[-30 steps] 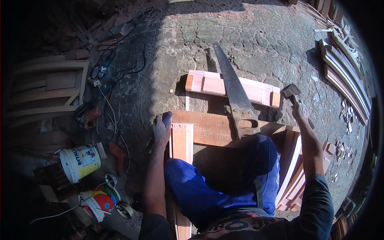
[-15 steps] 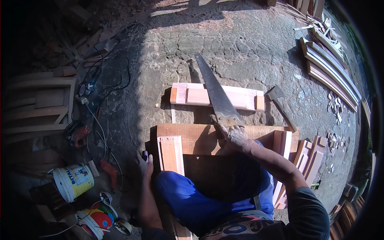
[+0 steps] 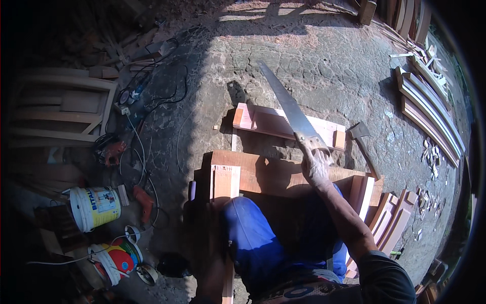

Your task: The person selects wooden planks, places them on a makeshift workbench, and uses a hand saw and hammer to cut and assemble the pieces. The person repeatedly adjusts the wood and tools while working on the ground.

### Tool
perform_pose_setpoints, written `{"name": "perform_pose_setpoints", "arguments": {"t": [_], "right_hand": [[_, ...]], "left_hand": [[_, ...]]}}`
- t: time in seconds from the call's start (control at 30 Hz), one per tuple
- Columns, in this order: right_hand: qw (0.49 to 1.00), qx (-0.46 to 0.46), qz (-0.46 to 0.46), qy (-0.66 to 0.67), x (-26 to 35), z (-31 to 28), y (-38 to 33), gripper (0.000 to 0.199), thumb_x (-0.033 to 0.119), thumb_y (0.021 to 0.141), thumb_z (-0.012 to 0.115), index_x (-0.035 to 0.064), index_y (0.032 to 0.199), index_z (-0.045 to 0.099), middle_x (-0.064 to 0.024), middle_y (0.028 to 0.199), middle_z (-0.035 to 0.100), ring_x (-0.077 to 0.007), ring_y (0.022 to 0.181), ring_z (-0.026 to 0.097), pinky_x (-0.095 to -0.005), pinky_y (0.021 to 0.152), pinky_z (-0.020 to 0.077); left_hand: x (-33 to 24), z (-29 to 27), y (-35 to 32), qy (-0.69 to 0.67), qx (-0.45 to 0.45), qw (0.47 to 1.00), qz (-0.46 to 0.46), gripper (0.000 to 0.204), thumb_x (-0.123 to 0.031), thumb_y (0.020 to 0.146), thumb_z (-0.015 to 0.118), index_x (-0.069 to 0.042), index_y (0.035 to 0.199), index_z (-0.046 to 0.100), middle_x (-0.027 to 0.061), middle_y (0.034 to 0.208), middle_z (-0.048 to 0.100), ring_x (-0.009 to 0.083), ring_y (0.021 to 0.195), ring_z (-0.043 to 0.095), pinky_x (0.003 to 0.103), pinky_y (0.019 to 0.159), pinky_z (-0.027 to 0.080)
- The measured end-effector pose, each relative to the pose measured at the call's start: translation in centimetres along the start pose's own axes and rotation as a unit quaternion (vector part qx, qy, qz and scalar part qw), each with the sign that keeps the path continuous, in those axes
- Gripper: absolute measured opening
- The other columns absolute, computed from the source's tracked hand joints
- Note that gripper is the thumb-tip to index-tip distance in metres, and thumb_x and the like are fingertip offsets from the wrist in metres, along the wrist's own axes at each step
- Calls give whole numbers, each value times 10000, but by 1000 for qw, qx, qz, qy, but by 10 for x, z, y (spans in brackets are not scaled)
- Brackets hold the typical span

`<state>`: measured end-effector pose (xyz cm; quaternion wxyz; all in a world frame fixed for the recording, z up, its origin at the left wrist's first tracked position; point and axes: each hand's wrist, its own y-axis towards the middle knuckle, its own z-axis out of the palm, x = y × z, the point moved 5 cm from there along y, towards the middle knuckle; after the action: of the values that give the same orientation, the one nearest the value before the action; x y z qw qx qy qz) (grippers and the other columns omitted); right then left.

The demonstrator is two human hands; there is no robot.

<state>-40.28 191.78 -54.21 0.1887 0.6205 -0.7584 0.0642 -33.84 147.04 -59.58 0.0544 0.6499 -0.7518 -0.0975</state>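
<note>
My right hand (image 3: 317, 169) is closed round the handle of a hand saw (image 3: 286, 104). Its blade points away and slightly left, over a pinkish wood piece (image 3: 291, 121) with small end blocks. Nearer me lies a wide brown board (image 3: 283, 175). An upright-edged length of wood (image 3: 225, 182) meets its left end, beside my knee. My left forearm (image 3: 208, 278) comes up next to that wood; the hand is lost in dark shadow, its fingers hidden. A small purple object (image 3: 192, 190) stands just left of the wood, apart from the forearm.
To the right lie a hatchet (image 3: 362, 137), grooved wood pieces (image 3: 392, 218) and stacked strips (image 3: 430, 114). On the left are a white bucket (image 3: 94, 210), a paint bucket (image 3: 114, 261), an orange power tool (image 3: 144, 202), trailing cords and a wooden frame (image 3: 104, 109).
My left hand has left the purple object and drawn back toward me into shadow. The saw stays in my right hand, its handle shifted slightly right; the whole view has shifted too.
</note>
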Motion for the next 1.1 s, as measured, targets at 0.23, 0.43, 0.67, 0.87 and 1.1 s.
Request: {"name": "perform_pose_setpoints", "arguments": {"t": [0.23, 0.43, 0.67, 0.87, 1.1], "right_hand": [[985, 57, -94, -136, -78, 23, 128, 612, 131, 948, 552, 249, 1540, 449, -170, 1028, 608, -354, 1038, 596, -518, 916, 423], [972, 116, -93, -183, -126, 43, 162, 740, 104, 883, 620, 273, 1572, 408, -158, 1122, 592, -347, 1157, 555, -497, 994, 407], [984, 49, -46, -167, -128, 46, 161, 772, 164, 840, 712, 271, 1551, 432, -159, 1293, 559, -369, 1247, 529, -488, 1026, 433], [986, 145, -69, -40, -70, 67, 167, 686, 372, 822, 796, 221, 1444, 551, -169, 1339, 571, -391, 1238, 536, -520, 1032, 459], [944, 327, 7, 40, -120, 141, 216, 775, 496, 748, 837, 198, 1404, 552, -163, 1181, 669, -376, 1302, 570, -520, 1005, 511]], "left_hand": [[-33, -14, 10, -126, 170, 973, -91, 784, -499, 1040, 507, 46, 1565, 304, 331, 1521, 425, 485, 1379, 466, 534, 1130, 411], [-31, -21, 5, 5, 51, 998, -19, 922, -656, 984, 497, 42, 1563, 331, 306, 1537, 435, 485, 1378, 473, 574, 1142, 373], [-32, -10, 4, -3, 70, 997, -20, 1102, -697, 890, 604, 43, 1601, 205, 326, 1584, 340, 506, 1451, 367, 600, 1157, 320], [-36, -27, 22, -55, 119, 988, -84, 1216, -753, 727, 712, -1, 1578, 277, 296, 1561, 390, 500, 1356, 473, 611, 1081, 403], [0, 14, 33, -214, 215, 950, -70, 1277, -484, 651, 897, 1, 1587, 177, 292, 1488, 442, 443, 1401, 445, 483, 1141, 394]]}}
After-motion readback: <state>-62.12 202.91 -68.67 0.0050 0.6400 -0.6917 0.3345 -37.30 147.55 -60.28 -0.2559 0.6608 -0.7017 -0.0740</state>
